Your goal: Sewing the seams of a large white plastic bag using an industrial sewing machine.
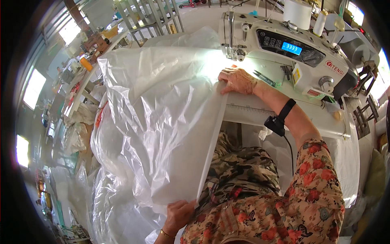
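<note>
A large sheet of translucent white plastic (pixel 170 134) drapes over the sewing table and down past my lap on the left. Its folded straight edge runs between my two hands. My right hand (pixel 237 80) is closed on that edge beside the lit needle area of a white sewing machine (pixel 260 38). Low down, near my lap, my left hand (pixel 178 215) grips the edge's other end, its fingers curled round the plastic. Right of my right hand, a small pair of dark thread snips (pixel 265 78) lies on the machine bed.
A ruler strip (pixel 250 108) runs along the table's front edge. Thread cones (pixel 297 14) stand behind the machine. A grey chair (pixel 152 20) is beyond the table, and a cluttered workbench (pixel 91 73) stands at the far left. A cable (pixel 290 150) hangs from my right wrist strap.
</note>
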The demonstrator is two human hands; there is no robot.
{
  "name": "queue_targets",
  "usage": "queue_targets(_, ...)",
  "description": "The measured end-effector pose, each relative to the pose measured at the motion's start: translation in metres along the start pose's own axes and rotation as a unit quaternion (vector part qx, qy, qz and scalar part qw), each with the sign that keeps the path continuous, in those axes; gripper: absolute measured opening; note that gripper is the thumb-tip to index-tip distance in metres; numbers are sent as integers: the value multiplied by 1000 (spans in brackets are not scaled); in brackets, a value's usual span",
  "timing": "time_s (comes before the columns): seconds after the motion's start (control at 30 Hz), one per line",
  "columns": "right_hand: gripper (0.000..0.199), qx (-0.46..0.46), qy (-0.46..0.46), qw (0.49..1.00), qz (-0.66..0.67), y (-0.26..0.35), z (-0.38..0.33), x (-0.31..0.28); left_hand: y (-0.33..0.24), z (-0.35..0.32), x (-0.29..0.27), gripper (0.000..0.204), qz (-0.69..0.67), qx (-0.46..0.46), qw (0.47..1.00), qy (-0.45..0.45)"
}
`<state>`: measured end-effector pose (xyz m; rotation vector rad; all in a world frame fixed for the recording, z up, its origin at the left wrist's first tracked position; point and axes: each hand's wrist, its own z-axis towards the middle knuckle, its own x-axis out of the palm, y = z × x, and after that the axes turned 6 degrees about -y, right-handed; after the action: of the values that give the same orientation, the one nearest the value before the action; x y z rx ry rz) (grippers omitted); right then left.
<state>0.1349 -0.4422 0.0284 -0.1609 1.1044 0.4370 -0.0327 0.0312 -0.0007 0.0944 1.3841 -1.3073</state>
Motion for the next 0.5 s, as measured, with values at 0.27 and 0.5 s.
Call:
queue_targets(0.27, 49, 190, -46, 971, -140, 24, -7, 10, 8, 36, 21, 17, -50, 162, 980, 108)
queue_targets(0.5, 52, 246, -66, 961, -106, 56, -33, 10, 21, 49, 38, 15, -50, 223, 957, 178)
